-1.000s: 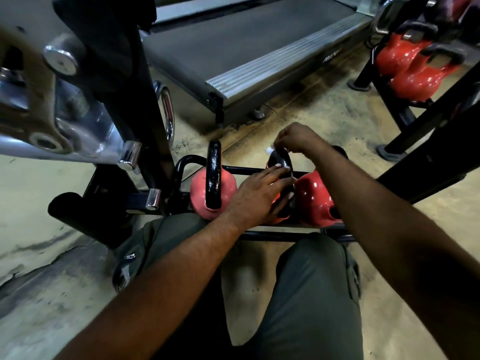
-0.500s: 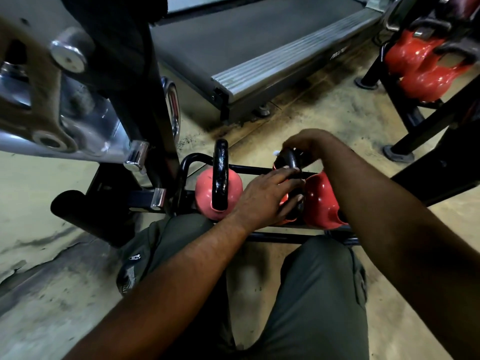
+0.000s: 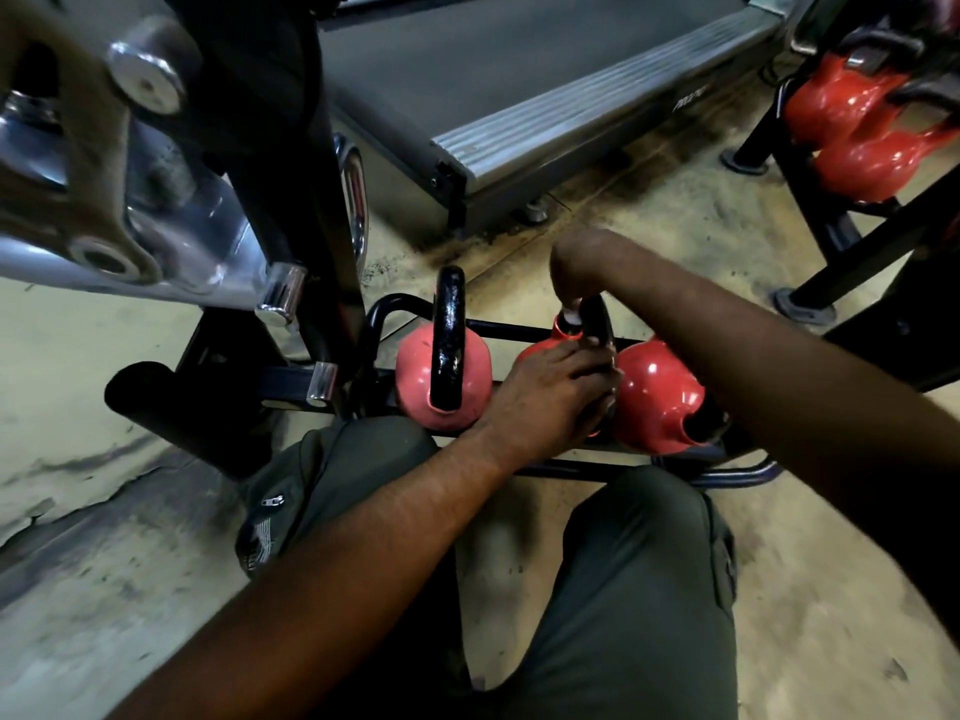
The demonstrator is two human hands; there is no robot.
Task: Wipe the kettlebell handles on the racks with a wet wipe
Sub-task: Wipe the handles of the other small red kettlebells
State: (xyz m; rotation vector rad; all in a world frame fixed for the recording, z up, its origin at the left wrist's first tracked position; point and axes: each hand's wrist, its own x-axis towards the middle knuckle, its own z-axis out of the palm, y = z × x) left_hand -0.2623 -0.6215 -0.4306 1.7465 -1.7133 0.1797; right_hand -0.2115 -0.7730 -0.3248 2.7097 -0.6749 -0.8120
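Nearest to the camera are the person's two knees (image 3: 639, 589) in olive trousers, and the lower edge of the frame cuts them off. The left hand (image 3: 545, 397) lies on the middle kettlebell (image 3: 540, 350) and hides most of it. Its fingers reach the base of the black handle (image 3: 597, 319), but I cannot tell if they close around it. The right hand (image 3: 582, 262) comes from above with bent fingers and pinches the wet wipe (image 3: 571, 319), seen only as a small white piece, against the top of this handle. The low rack (image 3: 395, 309) also carries the left kettlebell (image 3: 415, 376), fully visible, and the right kettlebell (image 3: 654, 397), whose handle the right forearm covers. Farther away stand a chrome machine (image 3: 156, 200) on the left, a treadmill (image 3: 519, 70), and a second rack (image 3: 841, 241) with red kettlebells, blurred and cut off.
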